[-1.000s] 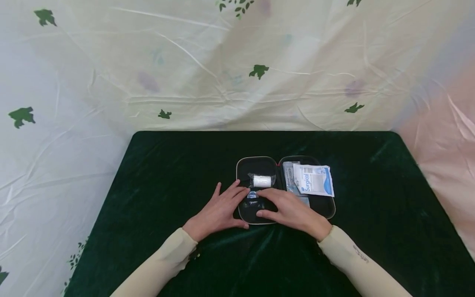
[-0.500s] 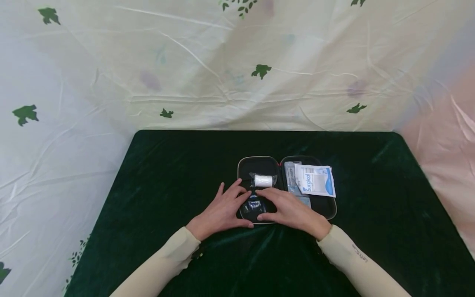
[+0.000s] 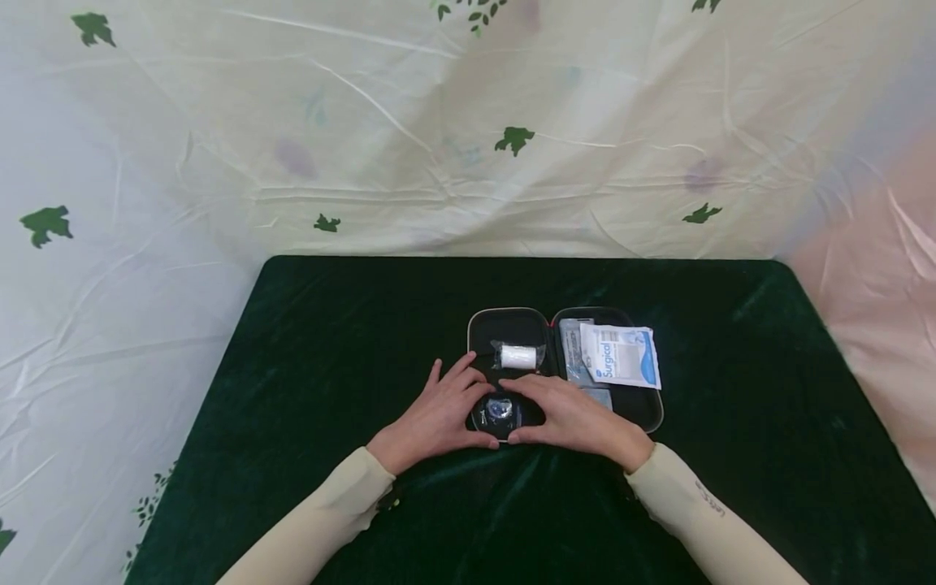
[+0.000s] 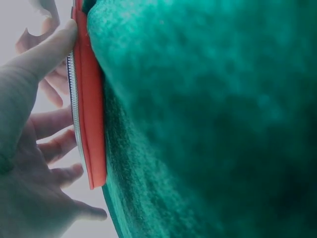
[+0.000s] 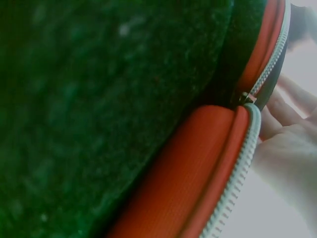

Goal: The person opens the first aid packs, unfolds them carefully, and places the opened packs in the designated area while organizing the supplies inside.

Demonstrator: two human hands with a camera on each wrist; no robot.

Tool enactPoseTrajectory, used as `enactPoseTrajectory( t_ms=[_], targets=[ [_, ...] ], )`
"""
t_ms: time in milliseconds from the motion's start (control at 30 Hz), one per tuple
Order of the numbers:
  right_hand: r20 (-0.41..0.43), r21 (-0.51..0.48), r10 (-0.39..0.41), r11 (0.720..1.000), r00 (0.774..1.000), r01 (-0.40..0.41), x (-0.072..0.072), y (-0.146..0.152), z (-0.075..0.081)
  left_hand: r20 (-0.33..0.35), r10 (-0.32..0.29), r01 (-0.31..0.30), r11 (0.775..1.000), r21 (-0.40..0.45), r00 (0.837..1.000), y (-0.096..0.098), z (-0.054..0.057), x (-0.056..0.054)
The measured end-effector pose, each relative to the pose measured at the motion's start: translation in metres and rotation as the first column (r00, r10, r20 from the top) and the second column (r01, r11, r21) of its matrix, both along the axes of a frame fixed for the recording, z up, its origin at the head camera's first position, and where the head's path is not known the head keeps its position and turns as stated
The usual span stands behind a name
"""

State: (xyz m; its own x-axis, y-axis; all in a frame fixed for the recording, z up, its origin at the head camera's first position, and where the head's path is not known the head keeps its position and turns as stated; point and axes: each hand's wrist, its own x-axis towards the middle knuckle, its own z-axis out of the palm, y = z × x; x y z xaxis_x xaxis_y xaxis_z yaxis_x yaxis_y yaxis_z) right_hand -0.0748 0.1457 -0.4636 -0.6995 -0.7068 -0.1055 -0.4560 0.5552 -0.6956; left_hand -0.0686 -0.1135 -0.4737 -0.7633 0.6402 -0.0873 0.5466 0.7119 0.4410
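Note:
An unzipped case lies spread open on the table, black inside (image 3: 504,325) and red outside (image 4: 92,114) with a pale zip. Between my hands, in its left half, sits a shiny, clear-wrapped packet (image 3: 500,409); its contents cannot be made out. My left hand (image 3: 435,413) has spread fingers over the case's left side, thumb at the front rim. From the right, my right hand (image 3: 574,413) reaches over that same half, fingers beside the packet and thumb near the front rim. A white roll (image 3: 518,357) in clear wrap lies just beyond the fingertips.
In the case's right half lie a white and blue packet marked "Surgical" (image 3: 620,356), a clear packet (image 3: 575,349) under its left edge and a pale blue packet (image 3: 600,397). Dark green velvet (image 3: 351,325) covers the table, with a patterned cloth (image 3: 409,122) behind.
The shiny packet's bright part has shifted toward the case's front rim. My right thumb has come down closer to that rim. My left hand has barely moved.

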Motion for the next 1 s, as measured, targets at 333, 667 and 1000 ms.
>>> enactPoseTrajectory(
  t_ms=[333, 667, 1000],
  targets=[
    [-0.012, -0.009, 0.021, 1.0, 1.0, -0.021, 0.001, -0.007, -0.001, -0.039, 0.002, -0.001, 0.999, 0.034, 0.999, 0.001, 0.0, 0.0],
    [-0.013, -0.04, -0.062, 0.997, 0.998, 0.062, 0.001, -0.003, 0.006, -0.052, -0.008, 0.008, 1.0, 0.002, 0.999, 0.001, 0.0, 0.001],
    [-0.215, -0.007, -0.209, 0.977, 0.954, 0.212, -0.02, -0.004, 0.023, -0.046, -0.009, 0.007, 0.999, -0.051, 0.999, 0.002, 0.004, 0.007]
  ],
)
